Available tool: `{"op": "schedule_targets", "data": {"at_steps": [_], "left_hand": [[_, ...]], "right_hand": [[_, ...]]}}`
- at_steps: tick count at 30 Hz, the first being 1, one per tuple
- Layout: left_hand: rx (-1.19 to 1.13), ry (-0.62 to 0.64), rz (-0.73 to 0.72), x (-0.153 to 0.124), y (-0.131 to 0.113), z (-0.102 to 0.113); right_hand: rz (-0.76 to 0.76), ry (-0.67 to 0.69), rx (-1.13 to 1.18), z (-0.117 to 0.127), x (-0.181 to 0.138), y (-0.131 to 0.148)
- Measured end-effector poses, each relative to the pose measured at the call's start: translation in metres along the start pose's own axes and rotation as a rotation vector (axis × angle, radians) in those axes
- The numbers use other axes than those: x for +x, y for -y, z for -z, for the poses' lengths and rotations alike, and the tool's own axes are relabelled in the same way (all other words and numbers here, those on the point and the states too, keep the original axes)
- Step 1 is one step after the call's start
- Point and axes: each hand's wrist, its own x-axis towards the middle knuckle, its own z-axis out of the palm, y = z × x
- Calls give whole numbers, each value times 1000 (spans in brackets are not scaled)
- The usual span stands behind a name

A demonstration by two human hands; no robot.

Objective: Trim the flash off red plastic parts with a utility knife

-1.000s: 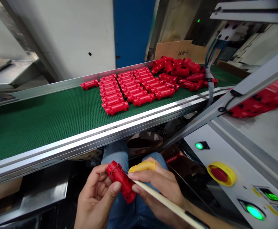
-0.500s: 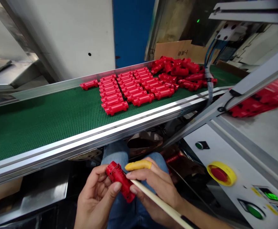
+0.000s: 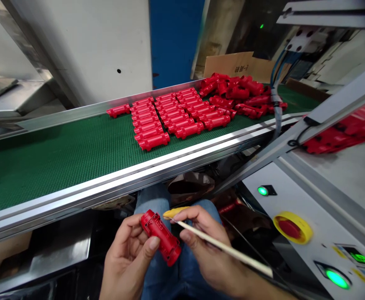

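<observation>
My left hand [image 3: 124,256] is closed round a red plastic tubular part [image 3: 162,239], thumb on its near side. The part is tilted, its upper end to the left, with small cutouts and ridges along its face. In my right hand [image 3: 209,250] is a slim cream-coloured stick-like tool [image 3: 229,249], pinched close to its thin tip. That tip is just right of the red part's upper end, and I cannot tell whether it touches. A yellow finger cover [image 3: 176,212] is on one right finger. Both hands are above my lap.
Rows of similar red parts [image 3: 169,113] lie on a green conveyor belt [image 3: 63,154], with a jumbled red pile [image 3: 238,91] behind to the right. A metal rail [image 3: 107,175] edges the belt. At right stands a control panel with a red-and-yellow button [image 3: 291,228].
The tool's tip has moved up and away from the middle of the red part, and the right fingers have shifted. The left hand still holds the part. Two panel buttons now glow green.
</observation>
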Motion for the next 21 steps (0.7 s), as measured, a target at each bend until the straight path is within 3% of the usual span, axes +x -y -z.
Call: {"op": "schedule_targets", "data": {"at_steps": [4, 6, 12, 15, 21], "left_hand": [[-28, -4, 55, 2, 3, 4], [-30, 24, 62, 4, 5, 8], [23, 56, -23, 4, 5, 9], [73, 74, -82, 4, 4, 8], [108, 80, -123, 5, 2, 8]], "right_hand": [[-218, 94, 437, 12, 7, -3], [-216, 119, 479, 19, 10, -1], [275, 50, -289, 21, 8, 10], [429, 75, -376, 13, 7, 11], [476, 74, -392, 8, 8, 7]]}}
